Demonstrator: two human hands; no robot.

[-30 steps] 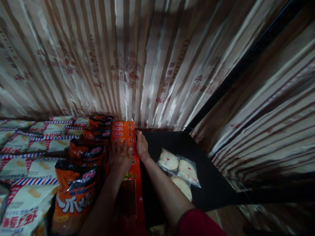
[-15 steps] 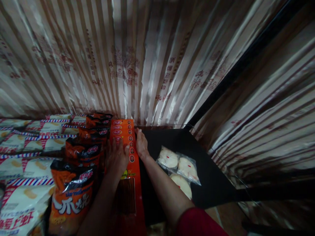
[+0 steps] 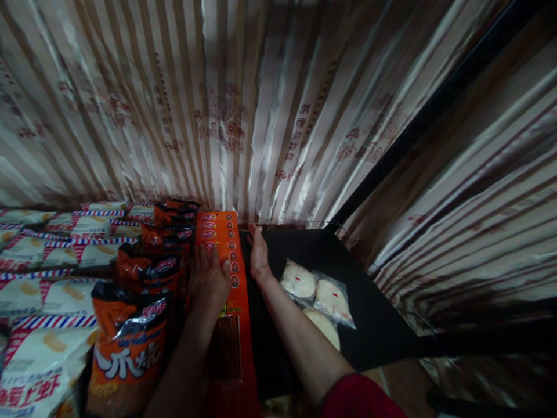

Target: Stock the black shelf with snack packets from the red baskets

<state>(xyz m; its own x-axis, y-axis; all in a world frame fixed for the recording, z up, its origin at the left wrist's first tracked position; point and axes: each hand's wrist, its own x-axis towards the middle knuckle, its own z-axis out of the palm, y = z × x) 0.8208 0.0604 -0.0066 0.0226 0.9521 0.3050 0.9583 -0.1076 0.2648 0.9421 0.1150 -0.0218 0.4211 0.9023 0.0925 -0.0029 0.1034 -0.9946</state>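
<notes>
Several long orange packets point(image 3: 243, 331) lie overlapped in a column, their upper ends fanned in steps. My left hand point(image 3: 211, 281) rests on them with its fingers spread, beside the black-and-orange snack bags point(image 3: 130, 354). To the right of the column, my right hand point(image 3: 259, 249) is held on edge, fingers stretched, a small gap from the packets' edge; it holds nothing. Flat round white items in clear wrappers point(image 3: 331, 299) lie right of my right forearm on the black surface point(image 3: 374, 325).
Rows of white snack bags with red and blue stripes point(image 3: 47, 354) fill the left side. A pleated patterned curtain point(image 3: 243, 116) hangs behind the black surface. A dark bar point(image 3: 391, 136) slants up to the right, with more curtain beyond it.
My right hand has moved slightly right, away from the orange packets' edge. My left hand stays on the packets, nearly unmoved.
</notes>
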